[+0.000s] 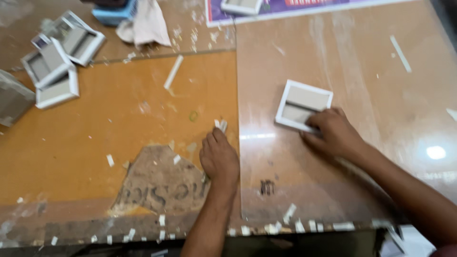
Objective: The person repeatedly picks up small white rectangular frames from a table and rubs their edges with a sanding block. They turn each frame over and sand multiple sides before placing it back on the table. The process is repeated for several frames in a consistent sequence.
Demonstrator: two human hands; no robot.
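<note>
Two work surfaces fill the view: an orange tabletop [95, 143] under the left hand [219, 159] and a clear glossy sheet [362, 76] under the right hand [333, 133], their seam running just beside the left hand's thumb side. The right hand lies flat-fingered on the near corner of a small white frame [302, 105] with a grey inner panel, pressing it to the sheet rather than closing around it; the rest of the frame reaches up and away from the fingers. The left hand's fingers are drawn together at a tiny white piece [221, 125] at their tips, though the blur hides whether they pinch it. Far up and left of that hand sits a pile of similar white frames [59, 59], with a pale cloth [147, 24] beyond. Below the left wrist is a worn brown patch [157, 183]. White scraps [290, 212] litter the near edge between both forearms.
</note>
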